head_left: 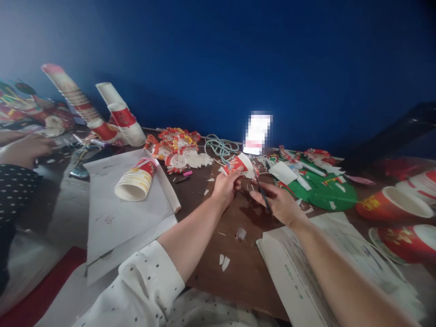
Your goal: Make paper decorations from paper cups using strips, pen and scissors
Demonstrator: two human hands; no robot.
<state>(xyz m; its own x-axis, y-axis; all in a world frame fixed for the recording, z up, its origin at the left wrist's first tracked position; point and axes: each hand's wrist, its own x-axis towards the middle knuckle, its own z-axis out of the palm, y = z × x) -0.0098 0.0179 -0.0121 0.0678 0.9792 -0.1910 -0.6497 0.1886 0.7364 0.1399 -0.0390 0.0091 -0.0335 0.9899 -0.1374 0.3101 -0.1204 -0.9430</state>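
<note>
Closed around a red and white piece of paper cup, my left hand holds it above the brown table. My right hand grips a pair of dark scissors, whose blades point up beside the right edge of the cup piece. I cannot tell whether the blades touch the paper. Small white paper scraps lie on the table below. Just behind the hands, a lit phone stands against the blue wall, its screen blurred out.
Left lie cut red and white paper pieces, a coiled cord and stacked paper cups on white sheets. Right are a green disc, more cups and a paper pile. Another person's hand is far left.
</note>
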